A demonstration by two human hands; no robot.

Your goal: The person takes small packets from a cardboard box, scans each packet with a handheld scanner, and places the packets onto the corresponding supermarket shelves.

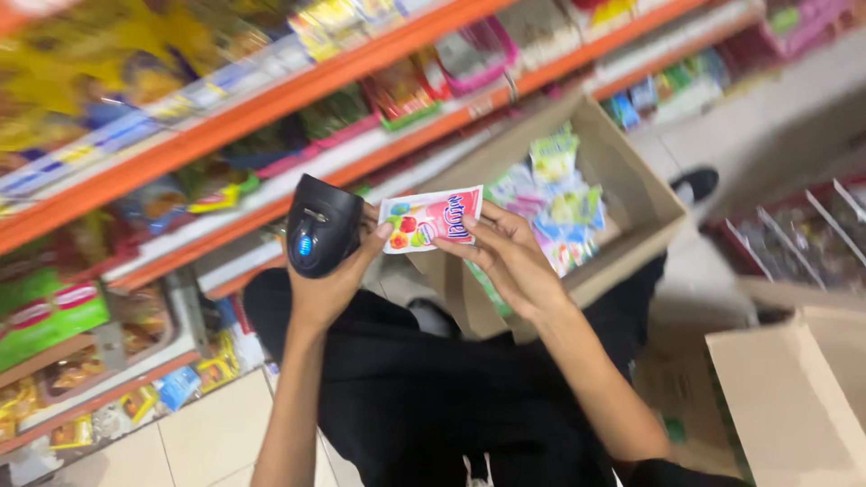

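Note:
My left hand (327,275) grips a black handheld scanner (320,225) with a blue light on its face, held up in front of the shelves. My right hand (510,252) holds a small pink and white sachet (430,218) printed with fruit pictures, pinched by its right end. My left thumb touches the sachet's left edge, so the sachet sits right beside the scanner. Both forearms rise from the bottom of the view over my black trousers.
An open cardboard box (631,194) with several colourful sachets (559,203) rests on my lap. Orange shelves (271,108) packed with snack packets run across the left and top. Another cardboard box (794,397) stands at the lower right; a dark shoe (695,183) is on the tiled floor.

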